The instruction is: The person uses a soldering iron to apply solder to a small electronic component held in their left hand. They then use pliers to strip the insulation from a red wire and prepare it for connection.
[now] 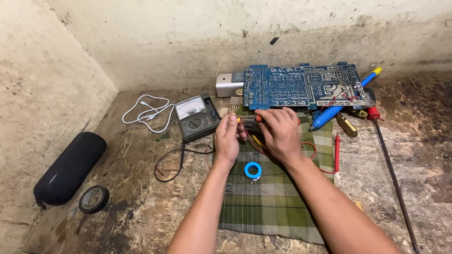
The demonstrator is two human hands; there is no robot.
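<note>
My left hand (pixel 227 138) pinches a small component with a fan of bare copper wire strands (pixel 232 111) held up above a green checked cloth (pixel 273 197). My right hand (pixel 280 131) is closed around an orange-handled tool (pixel 258 118) whose tip meets the component; most of the tool is hidden by my fingers. A large blue circuit board (pixel 301 85) lies just beyond both hands. Thin red wire (pixel 310 146) loops out from under my right hand.
An analog multimeter (pixel 197 116) with a black lead and a red probe (pixel 337 150) sits left of the hands. A blue solder spool (pixel 253 170), white cable (pixel 148 113), black cylinder speaker (pixel 70 167), black tape roll (pixel 93 198), blue tool (pixel 343 106), long metal rod (pixel 393 178) lie around.
</note>
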